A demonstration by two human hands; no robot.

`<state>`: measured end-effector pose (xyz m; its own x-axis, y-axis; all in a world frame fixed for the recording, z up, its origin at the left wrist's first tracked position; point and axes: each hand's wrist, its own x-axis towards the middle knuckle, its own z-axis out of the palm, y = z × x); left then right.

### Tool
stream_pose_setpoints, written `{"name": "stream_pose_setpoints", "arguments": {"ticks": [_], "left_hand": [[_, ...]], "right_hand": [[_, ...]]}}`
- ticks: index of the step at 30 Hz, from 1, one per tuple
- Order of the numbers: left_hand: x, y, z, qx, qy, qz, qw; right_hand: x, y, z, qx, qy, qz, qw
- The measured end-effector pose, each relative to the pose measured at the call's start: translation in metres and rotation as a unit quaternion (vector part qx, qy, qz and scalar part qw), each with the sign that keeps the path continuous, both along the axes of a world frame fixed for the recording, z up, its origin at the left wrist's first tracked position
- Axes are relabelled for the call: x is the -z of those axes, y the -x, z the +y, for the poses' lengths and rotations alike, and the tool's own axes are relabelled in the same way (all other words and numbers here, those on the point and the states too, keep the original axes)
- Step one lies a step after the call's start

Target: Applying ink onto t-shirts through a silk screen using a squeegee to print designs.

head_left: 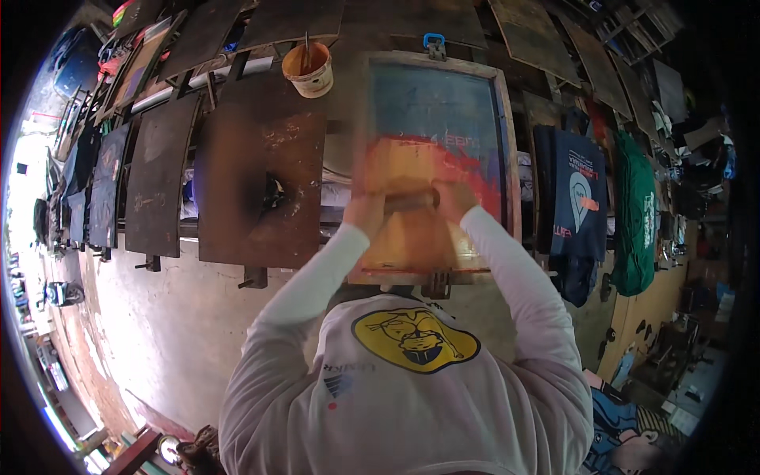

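A screen-printing frame (507,158) with blue-grey mesh (427,91) lies in front of me, clamped at its far edge by a blue-handled clamp (434,43). Red ink (475,176) is smeared over the mesh's middle, right of and beyond the hands. Both hands are closed on a squeegee (410,203) with a wooden bar, held crosswise over the frame's near half. My left hand (365,212) grips its left end, and my right hand (456,199) its right end. Motion blurs the squeegee, and its lower edge is hard to make out.
A white bucket (310,75) stained with red-orange, a stick in it, stands beyond the frame's left. Dark printing boards (162,178) run along both sides. On the right boards hang a navy printed shirt (582,182) and a green shirt (635,214).
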<state>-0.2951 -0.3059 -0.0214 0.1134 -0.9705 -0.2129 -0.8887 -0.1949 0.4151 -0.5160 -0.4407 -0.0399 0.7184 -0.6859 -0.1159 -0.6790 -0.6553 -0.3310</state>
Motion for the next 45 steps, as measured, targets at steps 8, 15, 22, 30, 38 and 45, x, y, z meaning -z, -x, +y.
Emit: {"name": "stream_pose_setpoints", "arguments": {"ticks": [8,15,22,30,38,45], "left_hand": [[-0.013,0.018,0.06,0.015,-0.005,0.044,0.999],[0.01,-0.023,-0.041,0.055,0.091,-0.014,0.994],[0.017,0.006,0.023,0.036,0.087,0.008,0.996],[0.013,0.041,0.125,0.01,0.052,0.007,0.999],[-0.008,0.049,0.127,-0.043,-0.007,0.027,0.999],[-0.059,0.03,0.134,-0.03,0.183,0.107,0.977]], "right_hand": [[-0.037,0.031,0.068,-0.013,-0.075,0.033,0.997],[-0.019,0.001,0.008,0.099,0.026,-0.069,0.992],[0.004,0.029,0.072,0.066,0.032,-0.018,0.997],[-0.008,0.061,0.152,-0.003,0.02,-0.03,0.999],[-0.024,0.061,0.146,-0.036,0.002,0.025,0.999],[-0.03,0.061,0.151,-0.009,0.007,0.006,1.0]]}}
